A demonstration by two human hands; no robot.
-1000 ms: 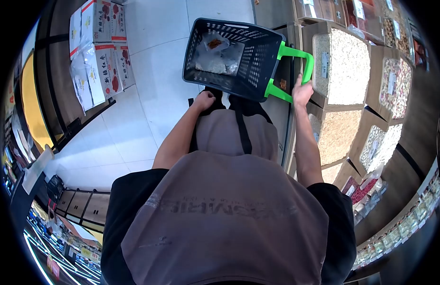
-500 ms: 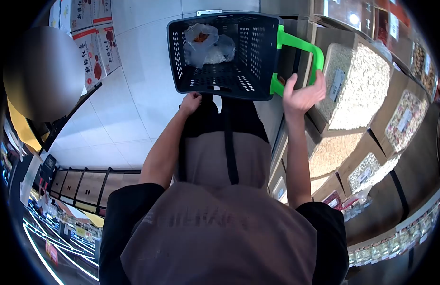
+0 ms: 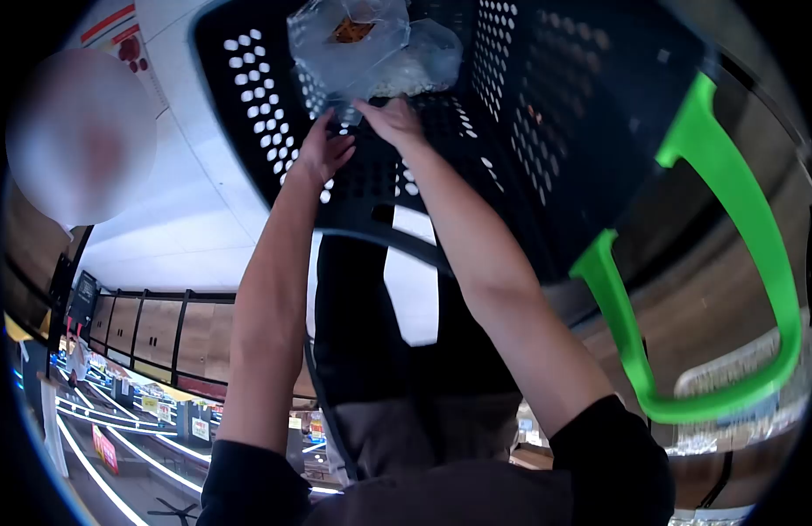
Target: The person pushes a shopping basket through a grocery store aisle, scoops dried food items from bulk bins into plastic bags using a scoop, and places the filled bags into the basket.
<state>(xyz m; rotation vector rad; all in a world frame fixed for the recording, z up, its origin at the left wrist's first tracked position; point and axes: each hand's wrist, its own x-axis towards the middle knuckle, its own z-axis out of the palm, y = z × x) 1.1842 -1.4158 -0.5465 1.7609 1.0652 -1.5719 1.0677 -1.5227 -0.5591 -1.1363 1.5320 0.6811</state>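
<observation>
Both of my hands reach down into a dark perforated basket with a green handle. My left hand has its fingers apart, with nothing held, just below the plastic bags. Close to its right, my right hand has its thumb and fingers spread at the lower edge of the bags. A clear bag with an orange-brown item inside lies at the basket's far end. Beside it rests another clear bag with pale contents. Whether the right fingertips touch the plastic is unclear.
White floor tiles run along the left. Wooden cabinets stand at the lower left. A red-and-white box shows at the upper left, near a blurred round patch. Shelving and pale goods are partly hidden behind the green handle at right.
The basket appears much larger and closer. My right hand has let go of the green handle and moved inside the basket. My left hand has gone from the basket's near rim into it, fingers now spread.
</observation>
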